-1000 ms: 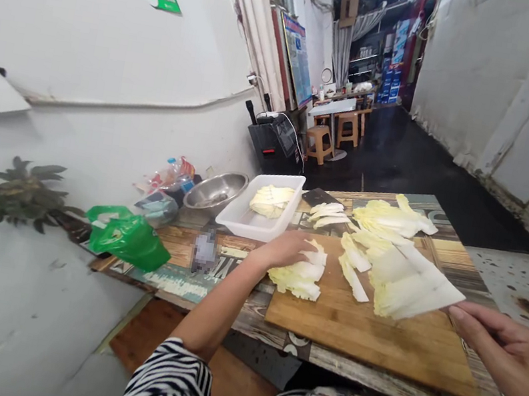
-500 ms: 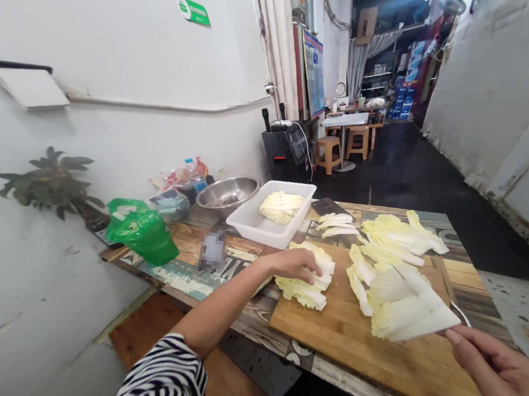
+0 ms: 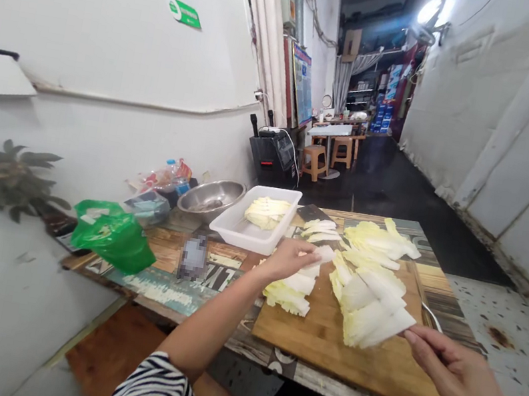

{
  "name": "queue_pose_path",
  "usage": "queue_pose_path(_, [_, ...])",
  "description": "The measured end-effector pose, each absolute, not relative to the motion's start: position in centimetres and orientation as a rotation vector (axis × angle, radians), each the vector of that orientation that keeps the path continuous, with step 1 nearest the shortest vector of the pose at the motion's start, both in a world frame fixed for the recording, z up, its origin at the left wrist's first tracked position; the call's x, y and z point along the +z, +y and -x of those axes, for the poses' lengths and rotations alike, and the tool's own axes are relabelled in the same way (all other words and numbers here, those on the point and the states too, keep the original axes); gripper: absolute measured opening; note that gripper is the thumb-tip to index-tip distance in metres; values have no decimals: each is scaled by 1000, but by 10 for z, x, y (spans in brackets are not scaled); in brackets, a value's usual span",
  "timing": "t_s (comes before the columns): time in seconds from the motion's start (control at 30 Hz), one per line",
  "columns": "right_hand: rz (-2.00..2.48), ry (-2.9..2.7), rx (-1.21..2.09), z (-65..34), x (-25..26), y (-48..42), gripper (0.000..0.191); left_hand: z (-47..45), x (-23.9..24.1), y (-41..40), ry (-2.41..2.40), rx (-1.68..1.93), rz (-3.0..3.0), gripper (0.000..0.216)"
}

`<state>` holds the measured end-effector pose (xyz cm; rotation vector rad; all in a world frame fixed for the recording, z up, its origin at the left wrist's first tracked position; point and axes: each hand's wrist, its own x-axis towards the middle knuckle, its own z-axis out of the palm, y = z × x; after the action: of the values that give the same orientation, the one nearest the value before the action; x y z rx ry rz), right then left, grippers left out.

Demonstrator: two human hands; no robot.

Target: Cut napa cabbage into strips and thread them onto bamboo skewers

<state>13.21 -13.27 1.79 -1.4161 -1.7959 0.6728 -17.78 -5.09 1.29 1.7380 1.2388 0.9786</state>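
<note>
My right hand pinches the end of a thin skewer with several pale napa cabbage pieces on it, held over the wooden cutting board. Most of the stick is hidden by the leaves. Between the fingertips of my left hand is one white cabbage piece, just above a pile of cut cabbage at the board's left edge. More yellow-green leaves lie at the far side of the board, beside a few pale strips.
A white plastic tub holding cabbage stands beyond my left hand. Left of it are a steel bowl, plastic bags and a green bag. A blurred-out object sits on the patterned table. A wall runs along the left.
My left hand has lifted a cabbage piece from the pile and moved slightly toward the right hand. The skewered cabbage has come nearer the left hand. The whole view has shifted.
</note>
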Motion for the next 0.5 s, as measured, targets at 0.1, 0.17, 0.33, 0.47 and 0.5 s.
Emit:
queue_pose_path(0.1, [1339, -1808, 814, -131, 19, -134, 54, 157, 19, -55, 1032, 1023, -1343, 48])
queue_pose_path(0.17, [1328, -1800, 813, -133, 17, -134, 54, 146, 25, -58, 932, 1004, -1197, 51])
queue_pose_path(0.33, [1308, -1825, 824, -137, 10, -134, 56, 137, 34, -62, 869, 968, -1051, 50])
queue_pose_path(0.47, [1308, -1811, 861, -139, 7, -134, 54, 136, 33, -64, 868, 938, -1025, 47])
queue_pose_path(0.5, [1306, -1805, 865, -139, 6, -134, 54, 135, 33, -64, 867, 934, -1026, 47])
